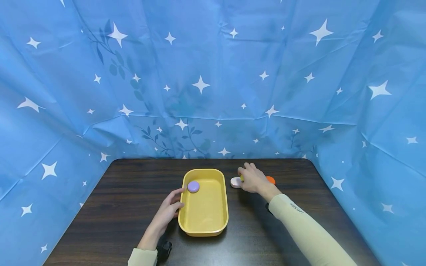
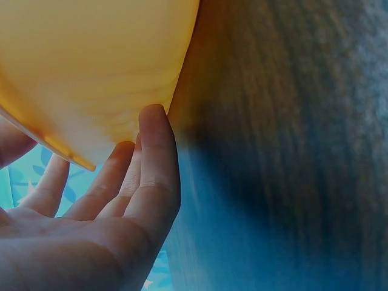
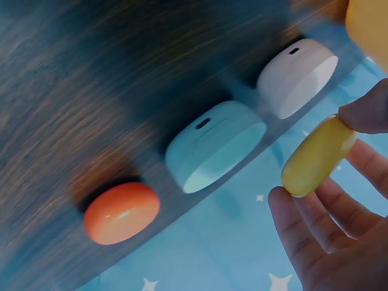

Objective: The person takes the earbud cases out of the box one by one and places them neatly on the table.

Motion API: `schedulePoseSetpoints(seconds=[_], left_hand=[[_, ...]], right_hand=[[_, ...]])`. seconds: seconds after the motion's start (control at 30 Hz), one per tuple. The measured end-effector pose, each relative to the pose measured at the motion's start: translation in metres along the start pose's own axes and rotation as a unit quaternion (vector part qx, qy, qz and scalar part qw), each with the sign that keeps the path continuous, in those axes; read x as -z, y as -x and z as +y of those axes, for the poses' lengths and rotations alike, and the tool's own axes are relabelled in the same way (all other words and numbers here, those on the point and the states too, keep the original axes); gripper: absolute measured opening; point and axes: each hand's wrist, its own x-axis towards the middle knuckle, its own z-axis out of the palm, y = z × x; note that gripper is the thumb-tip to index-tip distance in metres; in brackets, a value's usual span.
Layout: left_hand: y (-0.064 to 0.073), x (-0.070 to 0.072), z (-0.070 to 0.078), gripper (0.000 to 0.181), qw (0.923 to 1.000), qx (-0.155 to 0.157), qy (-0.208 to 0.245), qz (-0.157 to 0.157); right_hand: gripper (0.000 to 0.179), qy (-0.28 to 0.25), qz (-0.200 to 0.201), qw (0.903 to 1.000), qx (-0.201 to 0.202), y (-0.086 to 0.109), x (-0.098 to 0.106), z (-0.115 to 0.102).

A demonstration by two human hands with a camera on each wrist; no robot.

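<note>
A yellow tray (image 1: 204,223) stands on the table. My left hand (image 1: 168,207) grips its left wall, with fingertips against the outside and a digit over the rim. Inside, near the upper left corner, lies a lavender rounded disc (image 1: 193,186). Off to the right, my right hand (image 1: 253,179) pinches a smooth yellow rounded disc (image 3: 318,156) between thumb and fingers, above the table. Close by, the right wrist view has a row of a white rounded case (image 3: 296,79), a teal rounded case (image 3: 215,145) and an orange disc (image 3: 121,212). The hand hides the teal case in the head view.
The dark wood-grain table (image 1: 133,195) has its far edge just beyond the tray and the row. Behind it and at both sides hangs a blue curtain (image 1: 213,74) with white stars. Each wrist bears a dark strap, such as the left wristband (image 1: 164,251).
</note>
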Motion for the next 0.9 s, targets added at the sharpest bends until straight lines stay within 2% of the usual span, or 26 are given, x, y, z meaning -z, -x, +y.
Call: schedulePoseSetpoints(seconds=[0.9], left_hand=[[0.001,0.0,0.001,0.05,0.9999,0.005,-0.007,0.006]], right_hand=[[0.028,-0.012,-0.005,0.999,-0.043,0.013,-0.003,0.055]])
